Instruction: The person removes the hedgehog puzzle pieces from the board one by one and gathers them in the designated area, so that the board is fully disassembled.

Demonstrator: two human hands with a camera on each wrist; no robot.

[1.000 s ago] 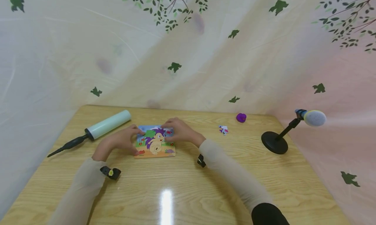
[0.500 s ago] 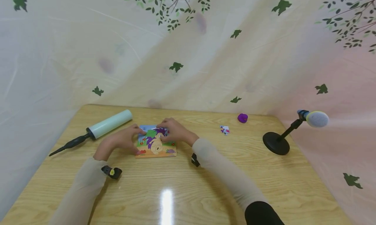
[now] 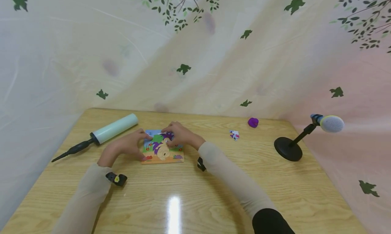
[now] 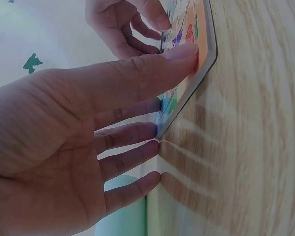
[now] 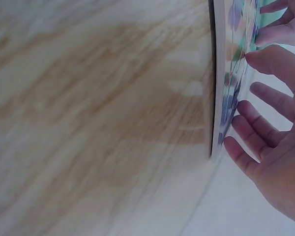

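A jigsaw puzzle [image 3: 163, 157] with a purple-spined hedgehog picture lies flat on the table. My left hand [image 3: 129, 145] spans its left side, thumb on the front corner. In the left wrist view, the straight fingers [image 4: 130, 136] reach the puzzle's edge and the tabletop. My right hand [image 3: 182, 135] is over the upper right of the picture, covering part of it. Seen from the right wrist, its thumb [image 5: 275, 64] touches the surface while the other fingers spread loosely along it, with no piece visible between them. A loose jigsaw piece [image 3: 234, 135] lies to the right.
A pale green balloon pump [image 3: 114, 129] with a black tapered end lies left of the puzzle. Toward the back right sits a small purple object [image 3: 253, 122]. A microphone [image 3: 331, 124] on a round black stand [image 3: 288, 149] occupies the right side. Patterned cloth hangs behind.
My right hand has shifted left over the puzzle, from its right edge toward the hedgehog's head. The left hand stays in place on the puzzle. The head view has shifted slightly.
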